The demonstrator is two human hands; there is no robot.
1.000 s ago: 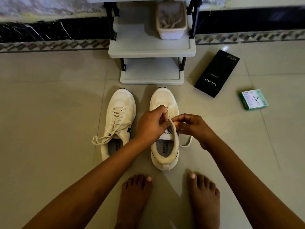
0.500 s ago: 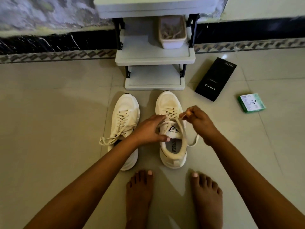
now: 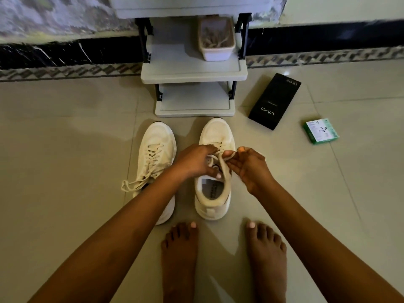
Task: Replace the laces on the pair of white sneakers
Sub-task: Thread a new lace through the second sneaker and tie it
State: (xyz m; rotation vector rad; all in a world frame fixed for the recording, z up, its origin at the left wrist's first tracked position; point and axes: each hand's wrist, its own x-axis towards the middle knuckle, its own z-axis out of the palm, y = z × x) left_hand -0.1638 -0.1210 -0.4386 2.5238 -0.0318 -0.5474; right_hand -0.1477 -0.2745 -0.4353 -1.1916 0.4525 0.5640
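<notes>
Two white sneakers stand side by side on the tiled floor, toes pointing away from me. The left sneaker point(image 3: 157, 149) is fully laced, and its loose cream lace ends point(image 3: 131, 185) trail off to the left. Both hands work over the tongue of the right sneaker point(image 3: 215, 193). My left hand point(image 3: 194, 161) grips the shoe's tongue area with fingers curled down over it. My right hand point(image 3: 248, 166) pinches the cream lace point(image 3: 225, 166) between thumb and fingers, with the strand running down along the shoe's opening.
A grey two-tier shoe rack point(image 3: 193, 72) stands just beyond the sneakers, with a white tub point(image 3: 216, 40) holding tangled laces on its upper shelf. A black phone box point(image 3: 274, 101) and a small green box point(image 3: 320, 131) lie at right. My bare feet point(image 3: 223, 259) are behind the shoes.
The view shifted down and closer. My right hand lifted the lace, then came back toward the tongue; my left hand lowered onto the shoe and stays there.
</notes>
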